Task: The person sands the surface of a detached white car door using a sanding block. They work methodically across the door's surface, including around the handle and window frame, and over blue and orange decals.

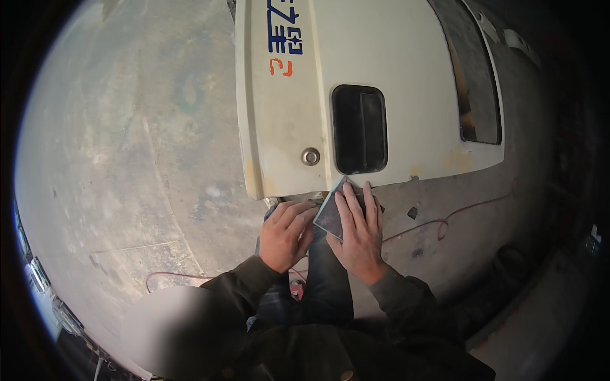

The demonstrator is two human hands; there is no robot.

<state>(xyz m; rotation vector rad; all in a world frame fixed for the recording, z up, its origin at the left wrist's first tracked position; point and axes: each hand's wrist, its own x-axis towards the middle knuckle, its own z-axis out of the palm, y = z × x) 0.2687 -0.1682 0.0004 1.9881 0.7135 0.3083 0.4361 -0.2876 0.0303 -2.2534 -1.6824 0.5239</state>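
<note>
A cream-white vehicle door panel point(406, 82) lies flat on the concrete floor, with a black recessed handle point(359, 129) and a round metal lock point(311, 156). My right hand point(359, 235) presses flat on a dark grey rectangular sheet point(330, 216), likely sandpaper, at the panel's near edge. My left hand point(287, 233) grips the sheet's left edge, fingers curled over it. Both dark sleeves come up from below.
A thin red cable point(445, 222) runs across the floor to the right of my hands, and another stretch point(171, 276) lies at the lower left. A window opening point(473, 76) is at the panel's far right. Grey stained concrete point(127, 159) spreads to the left.
</note>
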